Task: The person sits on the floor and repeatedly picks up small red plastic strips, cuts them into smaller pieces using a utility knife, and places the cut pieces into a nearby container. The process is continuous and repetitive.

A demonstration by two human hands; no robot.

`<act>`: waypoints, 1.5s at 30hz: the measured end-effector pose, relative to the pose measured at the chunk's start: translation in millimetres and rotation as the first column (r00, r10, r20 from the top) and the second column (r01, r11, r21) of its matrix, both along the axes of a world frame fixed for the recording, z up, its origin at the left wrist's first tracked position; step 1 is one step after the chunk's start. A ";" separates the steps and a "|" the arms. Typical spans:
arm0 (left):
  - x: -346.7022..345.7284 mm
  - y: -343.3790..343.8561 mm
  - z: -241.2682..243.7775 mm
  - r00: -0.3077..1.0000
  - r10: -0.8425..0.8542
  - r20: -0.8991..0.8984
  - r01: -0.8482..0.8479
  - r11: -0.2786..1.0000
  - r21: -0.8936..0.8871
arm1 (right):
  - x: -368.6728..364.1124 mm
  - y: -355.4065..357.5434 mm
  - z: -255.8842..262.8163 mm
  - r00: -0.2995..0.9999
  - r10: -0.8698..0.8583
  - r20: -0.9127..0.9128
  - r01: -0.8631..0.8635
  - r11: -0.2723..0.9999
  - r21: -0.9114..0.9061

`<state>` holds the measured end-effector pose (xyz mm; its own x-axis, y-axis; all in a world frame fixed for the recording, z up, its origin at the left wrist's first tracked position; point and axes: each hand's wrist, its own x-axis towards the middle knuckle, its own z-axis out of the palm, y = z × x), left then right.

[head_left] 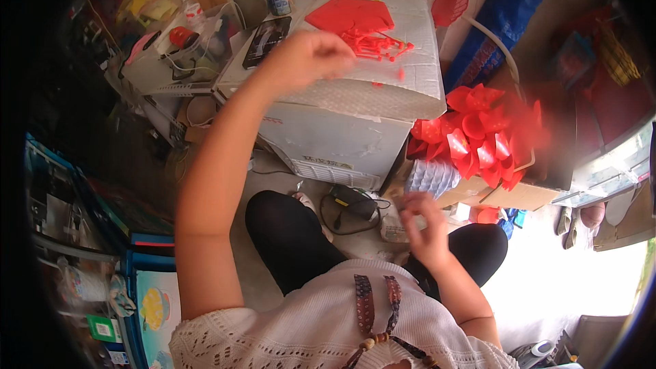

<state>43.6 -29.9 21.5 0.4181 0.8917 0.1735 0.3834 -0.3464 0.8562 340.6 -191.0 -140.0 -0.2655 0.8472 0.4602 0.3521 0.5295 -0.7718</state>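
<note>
My left hand (330,56), blurred, is over the white padded top (333,97) of a cabinet-like box, beside thin red plastic pieces (374,45) and a stack of red sheets (353,14). Whether it holds anything is unclear. Small red bits lie near the padded edge, one blurred. My right hand (425,228) is raised above my right thigh, thumb and fingers curled close together; blur hides whether something is between them. Beyond it, red pinwheel-like pieces with yellow stars (482,133) fill a cardboard box (517,195), beside a pale lilac ridged object (433,178).
A smartphone (266,41) and a cup of wooden sticks (278,1) are at the padded top's left. A red fly swatter (450,5) stands behind its right corner. A black adapter with cables (353,202) lies on the floor. A cluttered plastic bin (169,69) is at left.
</note>
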 end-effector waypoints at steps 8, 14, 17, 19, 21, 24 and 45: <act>45.7 -109.8 -27.7 0.978 -0.201 0.054 0.207 0.968 -0.138 | 1.6 11.5 55.0 0.639 0.391 -0.662 -0.654 0.730 -0.201; 42.2 -113.7 -59.4 0.883 -0.189 0.430 0.331 0.900 -0.283 | -18.3 5.3 71.0 0.664 0.571 -0.483 -0.668 0.744 -0.038; 43.2 -118.8 -65.0 0.776 -0.099 0.623 0.385 0.856 -0.343 | -20.2 2.4 76.8 0.733 0.587 -0.343 -0.636 0.770 -0.043; 45.2 -122.8 -77.7 0.741 -0.079 0.666 0.415 0.834 -0.363 | -24.4 0.7 82.7 0.806 0.555 -0.205 -0.570 0.822 -0.015; 47.6 -130.4 -88.4 0.724 -0.071 0.686 0.426 0.829 -0.364 | -28.3 2.1 81.1 0.838 0.533 -0.117 -0.532 0.846 0.042; 52.3 -139.7 -99.0 0.701 -0.060 0.711 0.406 0.853 -0.328 | -32.5 3.3 76.3 0.845 0.532 -0.060 -0.526 0.846 0.089; 32.4 -60.6 -41.2 0.858 0.496 -0.135 -0.331 0.733 0.594 | -49.3 116.2 152.4 0.872 -0.036 0.488 -0.061 0.981 0.182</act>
<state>76.0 -90.5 -19.7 0.1319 0.7807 0.6108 0.7806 -0.4616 0.4214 291.3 -74.8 12.4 -0.5065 0.7546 0.4173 0.6498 0.6521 -0.3906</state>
